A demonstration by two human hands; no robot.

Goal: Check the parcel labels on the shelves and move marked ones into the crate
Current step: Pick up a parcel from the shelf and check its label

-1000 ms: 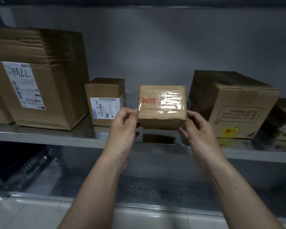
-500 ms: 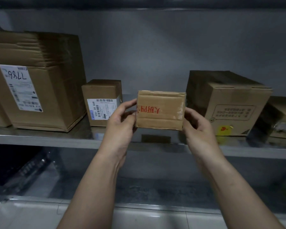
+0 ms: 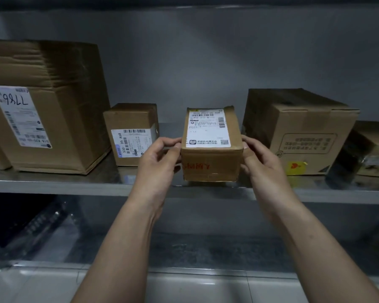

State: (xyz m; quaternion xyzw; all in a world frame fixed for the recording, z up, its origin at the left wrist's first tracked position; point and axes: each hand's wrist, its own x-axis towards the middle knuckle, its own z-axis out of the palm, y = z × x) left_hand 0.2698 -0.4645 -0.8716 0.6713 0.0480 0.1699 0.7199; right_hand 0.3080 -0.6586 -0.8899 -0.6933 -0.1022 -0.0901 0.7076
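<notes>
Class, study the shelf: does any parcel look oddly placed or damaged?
Yes. The big box on the left has an upside-down label and creased cardboard; the right-hand box shows inverted print. Both seem stood upside down.

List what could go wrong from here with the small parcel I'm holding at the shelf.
1. The left hand and right hand pinch the small parcel mostly by fingertips at its sides. It may slip and drop past the shelf edge.
2. The white label carries fine print in dim light, and the red writing is faint, so a misread seems possible.
3. Setting it back carelessly could bump the box with the yellow sticker close beside it.
</notes>
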